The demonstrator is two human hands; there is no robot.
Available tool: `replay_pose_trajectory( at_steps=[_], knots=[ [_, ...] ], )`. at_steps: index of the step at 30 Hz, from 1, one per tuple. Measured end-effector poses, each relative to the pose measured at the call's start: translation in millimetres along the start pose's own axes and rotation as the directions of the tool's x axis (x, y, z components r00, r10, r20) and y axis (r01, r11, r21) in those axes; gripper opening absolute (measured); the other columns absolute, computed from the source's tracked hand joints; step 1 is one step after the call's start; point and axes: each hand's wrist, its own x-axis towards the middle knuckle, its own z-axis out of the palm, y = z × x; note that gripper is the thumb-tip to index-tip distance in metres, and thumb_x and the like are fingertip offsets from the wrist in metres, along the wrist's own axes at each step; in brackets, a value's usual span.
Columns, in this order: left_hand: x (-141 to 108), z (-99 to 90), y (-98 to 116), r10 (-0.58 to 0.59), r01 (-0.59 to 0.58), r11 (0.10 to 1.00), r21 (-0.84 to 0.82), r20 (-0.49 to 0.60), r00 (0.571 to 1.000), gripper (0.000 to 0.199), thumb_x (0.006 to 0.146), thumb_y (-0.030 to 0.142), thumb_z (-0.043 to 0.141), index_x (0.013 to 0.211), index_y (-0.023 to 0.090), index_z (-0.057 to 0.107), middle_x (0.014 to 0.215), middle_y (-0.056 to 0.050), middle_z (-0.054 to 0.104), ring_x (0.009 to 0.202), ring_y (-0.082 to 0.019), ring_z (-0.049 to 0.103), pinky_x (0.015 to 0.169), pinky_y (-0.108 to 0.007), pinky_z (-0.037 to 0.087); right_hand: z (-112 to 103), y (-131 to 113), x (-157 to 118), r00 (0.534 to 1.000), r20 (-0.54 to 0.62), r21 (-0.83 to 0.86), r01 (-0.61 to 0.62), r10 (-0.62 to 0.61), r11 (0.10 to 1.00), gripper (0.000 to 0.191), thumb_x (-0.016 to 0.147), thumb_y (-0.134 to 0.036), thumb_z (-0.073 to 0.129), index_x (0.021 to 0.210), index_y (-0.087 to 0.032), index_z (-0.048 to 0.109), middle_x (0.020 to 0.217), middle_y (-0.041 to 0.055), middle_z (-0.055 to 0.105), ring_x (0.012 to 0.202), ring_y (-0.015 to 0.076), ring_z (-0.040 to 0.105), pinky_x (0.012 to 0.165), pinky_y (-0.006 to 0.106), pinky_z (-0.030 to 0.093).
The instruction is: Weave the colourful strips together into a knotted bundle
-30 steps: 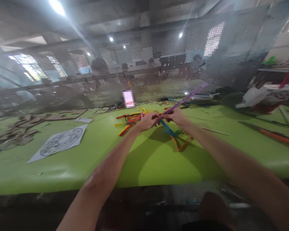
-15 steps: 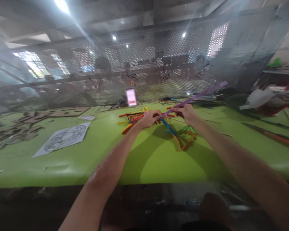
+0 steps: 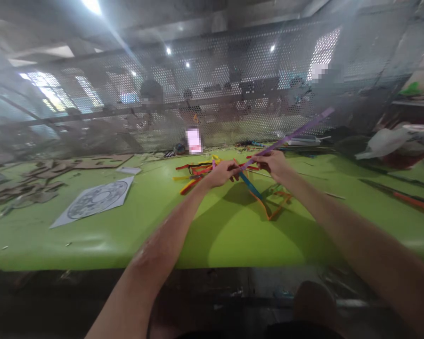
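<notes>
A long, flat purple strip (image 3: 300, 132) slants up to the right over the green tabletop. My right hand (image 3: 273, 163) pinches it between thumb and fingers near its lower part. My left hand (image 3: 223, 173) is closed on the strip's lower end, where a blue strip (image 3: 251, 186) meets it. An orange strip (image 3: 269, 215), bent to a point, and some green strip hang or lie below the blue one. Red, yellow and black strips (image 3: 189, 183) are bunched beside my left hand; how they join is hidden behind the fingers.
A printed sheet with a ring drawing (image 3: 99, 197) lies left, near brown cardboard scraps (image 3: 38, 176). A perforated metal panel (image 3: 212, 99) stands behind the table, with a bright phone-like screen (image 3: 193, 141) before it. Right are a plastic bag (image 3: 385, 143) and an orange-handled tool (image 3: 413, 200).
The view has shifted slightly. Both hands keep their hold on the purple strip, whose free end now points a little higher.
</notes>
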Motion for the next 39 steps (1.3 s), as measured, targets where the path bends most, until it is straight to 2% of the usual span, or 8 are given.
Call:
replay_pose_trajectory(
  at_steps=[3, 8, 13, 19, 23, 26, 31, 39],
  knots=[
    [-0.2, 1.1, 0.6, -0.02, 0.02, 1.0, -0.012, -0.021, 1.0, 0.021, 0.093, 0.03, 0.063, 0.085, 0.011, 0.062, 0.07, -0.004, 0.065, 0.059, -0.01, 0.059, 0.059, -0.023, 0.047, -1.6, -2.5, 0.3, 0.999, -0.039, -0.019, 0.012, -0.013, 1.0, 0.022, 0.055, -0.023, 0.087, 0.067, -0.015, 0.071, 0.067, 0.0048, 0.069, 0.049, 0.0081, 0.05, 0.047, 0.024, 0.044],
    [-1.7, 3.3, 0.7, -0.035, 0.035, 0.999, -0.027, 0.024, 0.999, 0.027, 0.095, 0.033, 0.058, 0.081, 0.01, 0.063, 0.069, -0.005, 0.066, 0.058, -0.01, 0.059, 0.06, -0.023, 0.047, 13.9, 4.1, -10.2, 0.995, 0.081, -0.107, 0.064, -0.056, 0.992, 0.03, 0.057, -0.035, 0.087, 0.071, -0.013, 0.073, 0.059, 0.0038, 0.065, 0.046, 0.0094, 0.049, 0.047, 0.027, 0.042],
    [-3.1, 3.0, 1.7, -0.024, 0.027, 0.995, -0.092, 0.035, 0.999, 0.027, 0.094, 0.035, 0.061, 0.084, 0.01, 0.063, 0.071, -0.006, 0.067, 0.058, -0.009, 0.058, 0.058, -0.022, 0.046, 16.9, 4.7, -11.6, 0.991, 0.067, -0.161, 0.126, -0.116, 0.979, 0.03, 0.057, -0.037, 0.087, 0.067, -0.013, 0.072, 0.054, 0.0027, 0.061, 0.045, 0.0099, 0.049, 0.045, 0.026, 0.039],
    [-2.2, 4.1, 3.3, -0.063, 0.063, 0.994, -0.095, 0.001, 0.998, 0.032, 0.092, 0.042, 0.062, 0.087, 0.011, 0.061, 0.069, -0.004, 0.064, 0.058, -0.009, 0.059, 0.055, -0.02, 0.044, 24.6, 8.2, -18.6, 0.988, 0.141, -0.177, 0.088, -0.063, 0.98, 0.035, 0.06, -0.044, 0.085, 0.069, -0.013, 0.07, 0.055, 0.0018, 0.061, 0.046, 0.0099, 0.049, 0.047, 0.025, 0.042],
    [-1.9, 6.9, 6.8, -0.112, 0.114, 0.985, -0.127, 0.021, 0.993, 0.031, 0.098, 0.042, 0.054, 0.082, 0.015, 0.053, 0.059, 0.004, 0.051, 0.044, -0.005, 0.044, 0.046, -0.019, 0.034, 26.3, 12.9, -18.8, 0.994, 0.103, -0.18, 0.038, -0.02, 0.983, 0.036, 0.063, -0.047, 0.084, 0.07, -0.014, 0.069, 0.059, 0.0019, 0.061, 0.051, 0.0107, 0.052, 0.051, 0.025, 0.045],
    [-3.0, 8.1, 9.8, -0.191, 0.203, 0.967, -0.154, 0.087, 0.978, 0.029, 0.101, 0.041, 0.048, 0.083, 0.018, 0.047, 0.058, 0.007, 0.044, 0.042, -0.005, 0.037, 0.042, -0.019, 0.026, 24.7, 15.0, -17.5, 0.992, 0.129, -0.224, 0.019, 0.011, 0.974, 0.031, 0.069, -0.044, 0.082, 0.074, -0.016, 0.07, 0.068, 0.004, 0.066, 0.06, 0.0129, 0.057, 0.056, 0.025, 0.048],
    [-5.1, 2.9, 6.4, -0.279, 0.284, 0.951, -0.126, 0.055, 0.959, 0.026, 0.103, 0.039, 0.044, 0.085, 0.02, 0.042, 0.059, 0.008, 0.037, 0.043, -0.005, 0.033, 0.043, -0.019, 0.026, 26.4, 17.4, -19.6, 0.947, 0.275, -0.225, -0.107, 0.168, 0.969, 0.023, 0.074, -0.034, 0.079, 0.091, -0.02, 0.071, 0.087, 0.0056, 0.072, 0.072, 0.0148, 0.062, 0.058, 0.023, 0.048],
    [-2.7, -4.1, -0.5, -0.308, 0.311, 0.949, -0.051, 0.056, 0.95, 0.035, 0.101, 0.045, 0.046, 0.077, 0.019, 0.043, 0.055, 0.007, 0.034, 0.041, -0.006, 0.029, 0.042, -0.02, 0.023, 15.6, 11.8, -8.5, 0.98, 0.151, -0.254, -0.089, 0.13, 0.963, 0.011, 0.076, -0.022, 0.07, 0.085, -0.016, 0.07, 0.061, 0.0, 0.06, 0.049, 0.0092, 0.047, 0.048, 0.023, 0.041]
  ],
)
